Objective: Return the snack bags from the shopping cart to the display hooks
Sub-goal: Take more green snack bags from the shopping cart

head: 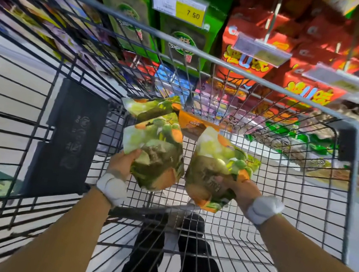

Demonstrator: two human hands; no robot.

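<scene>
Your left hand (pixel 124 162) grips one green-and-orange snack bag (pixel 156 155) by its lower end, fingers curled round it; your right hand (pixel 236 189) grips a second bag (pixel 218 166) the same way. Both hang inside the wire shopping cart (pixel 244 71), below its rim. More bags (pixel 154 108) lie at the cart's far end, so the work seems far from finished. The bags are glossy, crinkled film pouches; the display hooks (pixel 270 20) ahead carry hanging packets.
</scene>
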